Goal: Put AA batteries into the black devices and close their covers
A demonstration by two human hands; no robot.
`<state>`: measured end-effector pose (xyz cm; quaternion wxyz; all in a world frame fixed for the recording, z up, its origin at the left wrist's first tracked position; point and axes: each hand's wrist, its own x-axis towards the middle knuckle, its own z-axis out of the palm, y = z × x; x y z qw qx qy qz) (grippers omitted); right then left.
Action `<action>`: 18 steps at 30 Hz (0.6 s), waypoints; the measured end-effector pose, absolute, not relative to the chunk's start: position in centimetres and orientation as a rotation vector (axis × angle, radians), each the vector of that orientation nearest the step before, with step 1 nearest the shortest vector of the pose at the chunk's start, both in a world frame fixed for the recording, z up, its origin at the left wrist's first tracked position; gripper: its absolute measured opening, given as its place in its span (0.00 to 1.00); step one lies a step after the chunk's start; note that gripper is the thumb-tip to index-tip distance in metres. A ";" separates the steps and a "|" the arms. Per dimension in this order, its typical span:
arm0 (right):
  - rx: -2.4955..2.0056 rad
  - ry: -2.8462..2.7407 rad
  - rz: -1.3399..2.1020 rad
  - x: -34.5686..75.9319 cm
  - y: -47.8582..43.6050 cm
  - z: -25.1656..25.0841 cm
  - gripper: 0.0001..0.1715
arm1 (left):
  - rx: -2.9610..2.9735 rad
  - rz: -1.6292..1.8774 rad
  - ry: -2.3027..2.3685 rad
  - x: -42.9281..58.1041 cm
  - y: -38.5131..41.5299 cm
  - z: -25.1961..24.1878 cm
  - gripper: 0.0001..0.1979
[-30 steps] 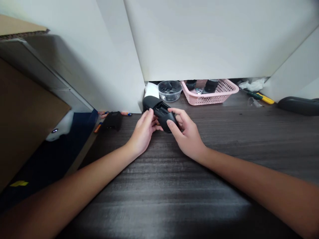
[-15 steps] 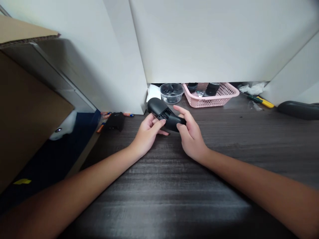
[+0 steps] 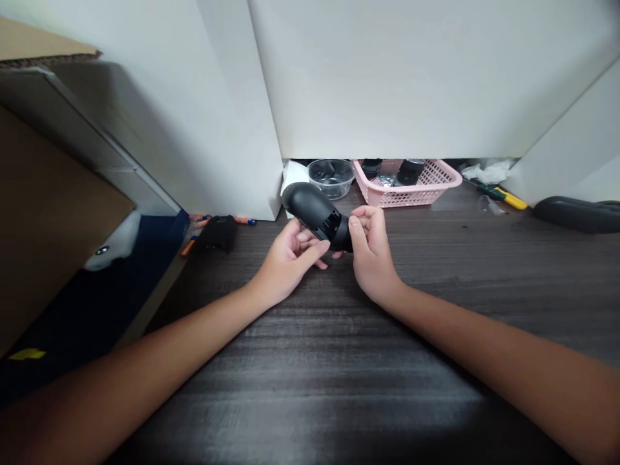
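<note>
Held above the dark wood-grain table is a black rounded plastic device point(image 3: 310, 205), its bulbous end toward the upper left. An opening with inner parts shows along its middle, and the right end is narrower; its exact kind is unclear. My left hand point(image 3: 293, 255) grips the lower side from beneath, thumb pressed near the opening. My right hand point(image 3: 372, 252) is closed round the narrow end, thumb on top, and its fingers partly hide that end. Just behind the device are a white paper-like item point(image 3: 293, 173) and a clear round plastic bowl point(image 3: 339, 187) with dark pieces.
A pink basket point(image 3: 411, 195) with black parts stands against the white panel. To its right lie a yellow-and-green-handled tool point(image 3: 511, 197), crumpled white plastic point(image 3: 489, 172) and a dark grey case point(image 3: 576, 214). Leftward are a black piece point(image 3: 217, 234), orange sticks point(image 3: 190, 245) and a cardboard box point(image 3: 48, 213).
The device has turned in my hands, showing more of its smooth bulbous side. My right hand's raised forefinger has come down, and the fingers now close round the narrow end.
</note>
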<state>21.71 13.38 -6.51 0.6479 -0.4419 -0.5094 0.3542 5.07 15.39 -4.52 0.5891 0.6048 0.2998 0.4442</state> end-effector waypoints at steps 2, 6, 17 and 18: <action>-1.050 -1.188 0.741 21.7 13.2 -6.1 0.13 | 1.450 1.020 0.682 5.0 15.2 -4.4 0.26; -1.129 -1.288 0.716 21.7 12.5 -5.4 0.15 | 1.551 0.971 0.730 4.8 14.7 -4.3 0.22; -1.184 -1.586 0.663 22.3 12.1 -5.6 0.22 | 1.527 1.080 0.799 4.8 14.8 -4.5 0.16; -1.185 -1.621 0.657 22.3 11.9 -5.5 0.24 | 1.534 1.091 0.806 4.8 14.8 -4.5 0.15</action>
